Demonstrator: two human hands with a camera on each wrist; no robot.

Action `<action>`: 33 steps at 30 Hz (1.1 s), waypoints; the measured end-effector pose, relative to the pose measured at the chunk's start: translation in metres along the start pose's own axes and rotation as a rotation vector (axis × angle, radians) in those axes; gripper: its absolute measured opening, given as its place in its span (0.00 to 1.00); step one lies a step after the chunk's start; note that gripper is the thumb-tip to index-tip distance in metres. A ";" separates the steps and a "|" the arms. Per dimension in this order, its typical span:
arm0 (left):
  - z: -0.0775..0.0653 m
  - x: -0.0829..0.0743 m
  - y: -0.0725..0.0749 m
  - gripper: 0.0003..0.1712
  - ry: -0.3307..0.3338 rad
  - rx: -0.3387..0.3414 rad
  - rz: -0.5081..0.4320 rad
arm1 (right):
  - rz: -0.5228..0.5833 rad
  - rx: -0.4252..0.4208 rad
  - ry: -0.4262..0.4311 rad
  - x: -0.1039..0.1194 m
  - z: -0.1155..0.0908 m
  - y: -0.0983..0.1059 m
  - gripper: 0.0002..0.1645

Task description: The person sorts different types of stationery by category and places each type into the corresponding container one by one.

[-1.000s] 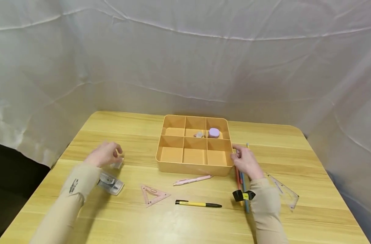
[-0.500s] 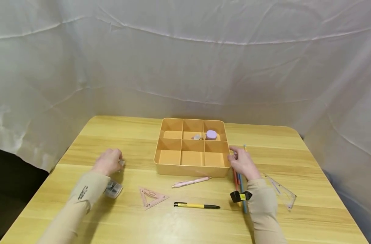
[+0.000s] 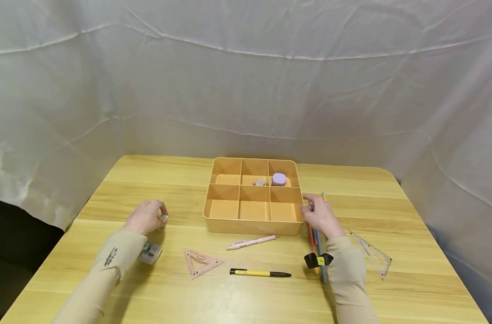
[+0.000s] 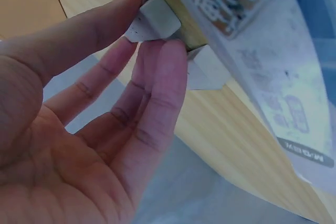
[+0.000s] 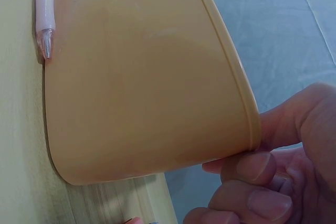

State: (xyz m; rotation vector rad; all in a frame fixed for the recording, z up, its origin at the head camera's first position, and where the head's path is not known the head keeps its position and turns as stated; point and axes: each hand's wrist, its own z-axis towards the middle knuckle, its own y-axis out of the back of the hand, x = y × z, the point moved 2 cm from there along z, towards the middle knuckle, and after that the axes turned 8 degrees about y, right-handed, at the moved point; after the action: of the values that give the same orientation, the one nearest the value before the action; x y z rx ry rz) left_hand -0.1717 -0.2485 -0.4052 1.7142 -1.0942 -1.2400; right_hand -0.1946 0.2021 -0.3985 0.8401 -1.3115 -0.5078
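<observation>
My left hand (image 3: 146,217) pinches a small white eraser (image 4: 160,17) between thumb and fingertips, low over the left part of the table. Just beyond those fingertips, a second white block (image 4: 207,69) shows in the left wrist view. A clear plastic case (image 3: 150,253) lies by the left wrist and looms large in that wrist view. My right hand (image 3: 320,217) grips the right wall of an orange box (image 3: 254,226) with six compartments, thumb and fingers at its rim. A lilac rounded thing (image 3: 279,179) and a small greyish piece (image 3: 260,182) sit in its back compartments.
In front of the box lie a pink pen (image 3: 252,242), a pink set square (image 3: 201,263) and a yellow-and-black pen (image 3: 260,273). Pencils (image 3: 320,252) lie under the right wrist, and a clear set square (image 3: 373,254) is further right. A pale curtain (image 3: 246,90) hangs behind the table.
My left hand has shifted slightly right, and the white eraser now shows between its fingertips. My right hand keeps its grip on the box. The head view has tilted a little.
</observation>
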 end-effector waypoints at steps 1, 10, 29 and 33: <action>0.000 0.000 0.000 0.15 -0.004 -0.002 -0.003 | 0.001 0.000 0.000 0.000 0.000 0.000 0.31; -0.003 -0.002 0.004 0.11 -0.079 -0.039 -0.032 | 0.047 0.012 0.001 -0.001 0.001 0.000 0.32; 0.004 -0.055 0.021 0.16 -0.427 -0.280 -0.250 | 0.027 0.005 -0.010 -0.003 0.001 -0.002 0.32; 0.005 -0.069 0.022 0.15 -0.472 -0.299 -0.274 | 0.025 -0.003 -0.001 -0.003 0.001 -0.002 0.31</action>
State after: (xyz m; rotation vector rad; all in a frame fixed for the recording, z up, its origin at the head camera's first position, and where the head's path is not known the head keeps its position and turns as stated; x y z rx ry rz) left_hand -0.1924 -0.1933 -0.3634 1.4086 -0.8845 -1.9457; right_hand -0.1958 0.2029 -0.4016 0.8202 -1.3200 -0.4907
